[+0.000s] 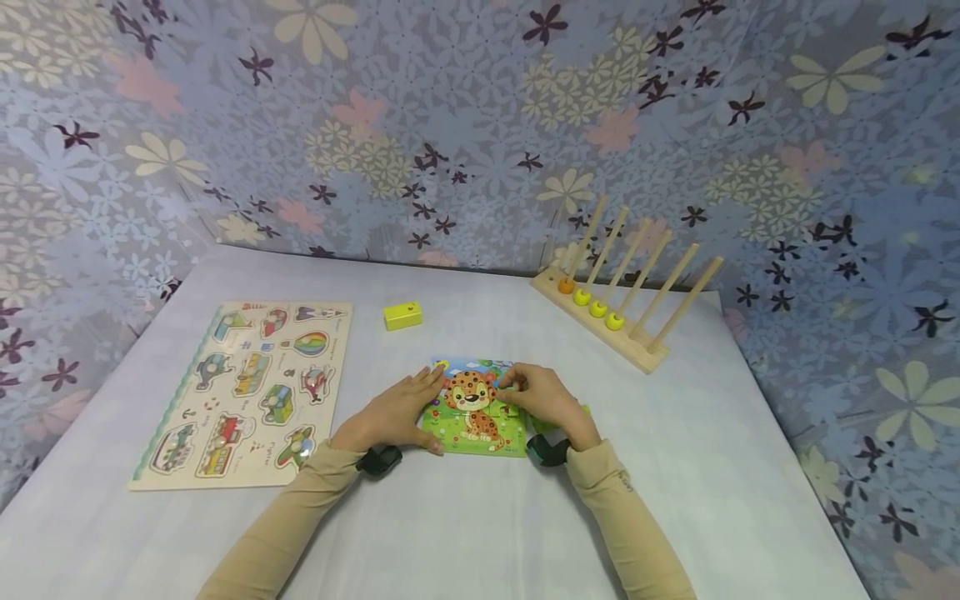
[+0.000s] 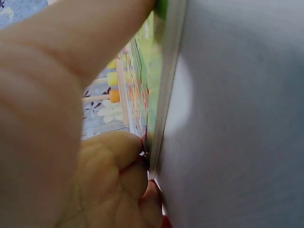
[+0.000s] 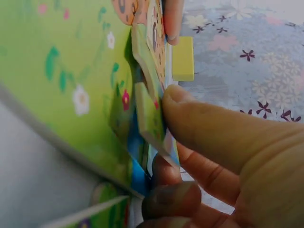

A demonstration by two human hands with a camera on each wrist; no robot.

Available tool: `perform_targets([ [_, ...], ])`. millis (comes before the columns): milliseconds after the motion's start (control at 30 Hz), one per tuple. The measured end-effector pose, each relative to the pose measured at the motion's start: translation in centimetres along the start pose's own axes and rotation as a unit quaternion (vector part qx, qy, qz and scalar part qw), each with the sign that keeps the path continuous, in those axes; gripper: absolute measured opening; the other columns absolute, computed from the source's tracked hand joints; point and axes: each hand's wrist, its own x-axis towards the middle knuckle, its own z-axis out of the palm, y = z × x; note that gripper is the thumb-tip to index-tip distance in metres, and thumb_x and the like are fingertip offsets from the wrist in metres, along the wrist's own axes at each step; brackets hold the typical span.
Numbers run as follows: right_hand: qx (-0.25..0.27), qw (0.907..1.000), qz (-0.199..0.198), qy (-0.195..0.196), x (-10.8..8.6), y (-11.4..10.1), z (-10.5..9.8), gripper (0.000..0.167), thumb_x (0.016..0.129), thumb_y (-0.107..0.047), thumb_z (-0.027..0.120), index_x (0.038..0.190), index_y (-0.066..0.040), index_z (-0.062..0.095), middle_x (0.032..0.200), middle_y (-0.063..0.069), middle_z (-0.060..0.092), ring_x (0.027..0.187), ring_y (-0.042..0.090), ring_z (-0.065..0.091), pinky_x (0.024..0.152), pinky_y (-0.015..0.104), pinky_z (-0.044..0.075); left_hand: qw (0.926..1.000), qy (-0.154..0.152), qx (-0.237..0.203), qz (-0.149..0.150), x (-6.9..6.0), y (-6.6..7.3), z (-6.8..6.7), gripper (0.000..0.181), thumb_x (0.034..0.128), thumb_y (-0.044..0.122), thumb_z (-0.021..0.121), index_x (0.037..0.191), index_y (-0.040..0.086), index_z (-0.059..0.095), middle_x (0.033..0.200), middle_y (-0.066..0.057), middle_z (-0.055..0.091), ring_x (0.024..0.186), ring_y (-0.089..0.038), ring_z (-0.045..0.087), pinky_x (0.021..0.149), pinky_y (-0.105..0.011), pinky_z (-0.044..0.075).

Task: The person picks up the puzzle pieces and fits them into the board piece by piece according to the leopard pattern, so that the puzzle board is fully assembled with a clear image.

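Your tabletop (image 1: pixel 465 533) bears a green puzzle (image 1: pixel 451 422), its leopard (image 1: pixel 474 402) spotted orange; left hand (image 1: pixel 401 410) spread against it, right hand (image 1: pixel 545 398) pinching a tilted piece (image 3: pixel 151 116).

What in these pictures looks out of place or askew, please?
One thing: in the right wrist view, the puzzle piece pinched by the right hand tilts up instead of lying flat in the animal puzzle. It looks not fully seated. I see no spill or damage.

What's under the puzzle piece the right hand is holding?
Beneath the puzzle piece, a blue strip of the leopard puzzle shows; the piece and right hand hide the rest.
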Motion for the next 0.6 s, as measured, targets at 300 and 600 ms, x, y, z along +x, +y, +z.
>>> perform_targets([
  [300,-0.019,0.9998,0.007,0.005,-0.15,-0.63,0.05,0.014,0.090,-0.020,0.069,0.098,-0.009,0.066,0.082,0.003,0.057,0.069,0.014,0.049,0.064,0.026,0.042,1.0000,0.003,-0.004,0.005,-0.20,0.22,-0.17,0.111,0.0735,0.046,0.080,0.152,-0.002,0.020,0.163,-0.016,0.012,0.151,-0.035,0.011,0.124,-0.050,0.016],
  [600,-0.074,0.9967,0.008,0.032,-0.17,-0.66,0.77,0.018,0.087,-0.020,0.073,0.100,-0.011,0.065,0.097,0.008,0.055,0.085,0.020,0.051,0.078,0.037,0.048,1.0000,0.005,-0.001,0.006,-0.27,0.19,-0.25,0.111,0.0733,0.047,0.080,0.152,-0.004,0.021,0.162,-0.018,0.014,0.150,-0.036,0.013,0.123,-0.051,0.018],
])
